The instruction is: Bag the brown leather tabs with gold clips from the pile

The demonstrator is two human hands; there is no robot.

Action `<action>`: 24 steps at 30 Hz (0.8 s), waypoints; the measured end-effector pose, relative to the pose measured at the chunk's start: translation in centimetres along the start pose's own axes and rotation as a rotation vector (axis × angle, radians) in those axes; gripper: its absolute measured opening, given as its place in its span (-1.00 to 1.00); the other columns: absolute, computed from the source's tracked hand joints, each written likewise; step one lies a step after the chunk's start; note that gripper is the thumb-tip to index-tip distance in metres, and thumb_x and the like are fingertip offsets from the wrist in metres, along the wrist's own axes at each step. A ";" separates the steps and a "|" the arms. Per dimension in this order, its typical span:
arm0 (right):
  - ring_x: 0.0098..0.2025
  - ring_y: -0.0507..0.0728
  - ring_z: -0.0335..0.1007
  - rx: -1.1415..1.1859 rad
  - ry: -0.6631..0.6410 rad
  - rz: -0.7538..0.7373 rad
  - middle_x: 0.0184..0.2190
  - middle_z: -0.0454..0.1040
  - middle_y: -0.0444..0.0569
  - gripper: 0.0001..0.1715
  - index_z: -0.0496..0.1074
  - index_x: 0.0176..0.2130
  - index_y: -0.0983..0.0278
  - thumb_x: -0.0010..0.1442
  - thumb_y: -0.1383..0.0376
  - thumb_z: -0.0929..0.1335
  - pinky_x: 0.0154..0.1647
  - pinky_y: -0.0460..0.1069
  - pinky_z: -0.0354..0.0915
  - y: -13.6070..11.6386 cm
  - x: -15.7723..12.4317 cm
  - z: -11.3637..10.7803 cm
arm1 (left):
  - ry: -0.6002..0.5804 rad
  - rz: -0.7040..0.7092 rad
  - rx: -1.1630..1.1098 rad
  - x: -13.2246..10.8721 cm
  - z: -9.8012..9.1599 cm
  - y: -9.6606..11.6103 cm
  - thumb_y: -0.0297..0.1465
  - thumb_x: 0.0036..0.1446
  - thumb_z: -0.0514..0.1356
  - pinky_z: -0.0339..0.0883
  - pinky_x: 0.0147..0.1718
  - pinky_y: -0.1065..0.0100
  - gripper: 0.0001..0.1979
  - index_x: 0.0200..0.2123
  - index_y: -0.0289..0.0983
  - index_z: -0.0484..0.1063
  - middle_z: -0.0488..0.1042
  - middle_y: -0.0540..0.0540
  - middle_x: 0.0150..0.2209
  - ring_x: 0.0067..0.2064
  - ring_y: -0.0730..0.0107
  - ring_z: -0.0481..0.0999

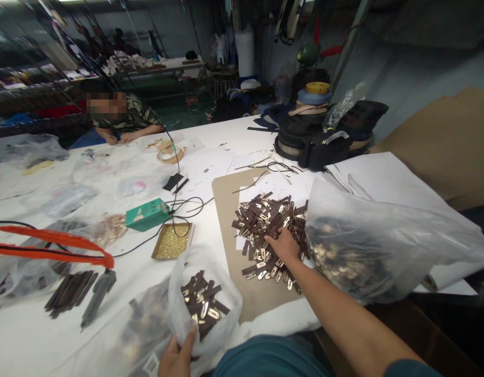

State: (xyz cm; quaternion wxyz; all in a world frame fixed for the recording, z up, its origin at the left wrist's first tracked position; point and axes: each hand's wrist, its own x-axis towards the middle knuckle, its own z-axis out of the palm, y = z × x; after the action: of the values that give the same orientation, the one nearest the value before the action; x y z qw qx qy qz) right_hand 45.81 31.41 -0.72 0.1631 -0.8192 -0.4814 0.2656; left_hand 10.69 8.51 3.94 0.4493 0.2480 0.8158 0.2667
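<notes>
Largest first: the long white-topped table [207,225]. A flat tan paper sheet [236,280] is laid on its near part, in front of the person. To the right, a large cloudy plastic bag filled with metallic-looking pieces [344,256] is slumped close against the heap. The loose heap of dark brown flat strips with shiny gold-toned metal fittings [265,214] is spread on the tan sheet. No shared long axis can be given; strips are pointed every way, though several fittings at the near edge are aimed roughly toward the person.

Left of the heap and nearer, a smaller translucent white plastic bag [227,327] is stood mouth up, with similar brown strips [202,298] held inside.

Near side of the smaller bag is gripped by the bare left hand [179,353]; from there the heap lies ahead and to the right, well apart. The bare right hand [285,245] is set on the heap's right half, forearm slanted in from lower right, so it is clearly the nearer of the hands. From it, the bag mouth lies diagonally back and left. Right fingers are partly hidden among the strips; whether a piece is pinched cannot be told.
</notes>
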 end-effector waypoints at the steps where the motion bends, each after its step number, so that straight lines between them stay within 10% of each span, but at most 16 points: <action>1: -0.01 0.24 0.49 -0.040 0.005 -0.011 0.08 0.43 0.06 -0.29 0.39 0.14 0.23 0.20 -0.12 0.48 -0.03 0.03 0.32 -0.4 -0.1 0.3 | -0.015 0.001 -0.005 0.0 0.0 0.1 0.19 0.05 0.20 0.56 -0.22 0.20 -0.26 0.00 -0.33 0.50 0.61 -0.25 -0.03 -0.10 0.02 0.63; 9: -0.09 0.14 0.44 0.321 0.001 -0.072 -0.12 0.50 0.01 -0.67 0.48 -0.07 0.30 0.16 0.23 0.40 -0.04 -0.05 0.31 1.3 -1.0 2.6 | -0.027 0.020 0.003 0.2 -0.2 0.1 0.22 0.07 0.17 0.56 -0.20 0.19 -0.23 0.02 -0.34 0.50 0.61 -0.24 -0.03 -0.09 0.01 0.62; 17: -0.25 0.13 0.49 0.819 -0.123 0.146 -0.16 0.52 0.10 -0.34 0.39 0.00 0.35 0.07 -0.06 0.38 -0.29 -0.03 0.47 1.8 -4.0 4.1 | -0.024 0.003 -0.009 0.7 0.1 -0.4 0.21 0.07 0.17 0.54 -0.21 0.20 -0.25 0.02 -0.33 0.49 0.62 -0.22 -0.06 -0.12 0.04 0.62; 24: -0.21 0.15 0.52 0.929 -0.714 0.025 -0.12 0.53 0.04 -0.28 0.46 0.02 0.34 -0.06 0.06 0.56 -0.19 0.01 0.49 -4.8 -11.9 7.6 | -0.025 0.013 -0.018 0.7 -0.1 0.0 0.24 0.04 0.20 0.53 -0.15 0.17 -0.18 0.06 -0.35 0.49 0.62 -0.24 -0.03 -0.04 -0.02 0.61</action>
State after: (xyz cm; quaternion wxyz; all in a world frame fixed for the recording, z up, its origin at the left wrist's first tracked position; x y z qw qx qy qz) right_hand 33.21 23.46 -1.03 0.3297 -0.5270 -0.3299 0.7104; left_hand 10.29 8.93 3.50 0.4598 0.2527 0.8061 0.2736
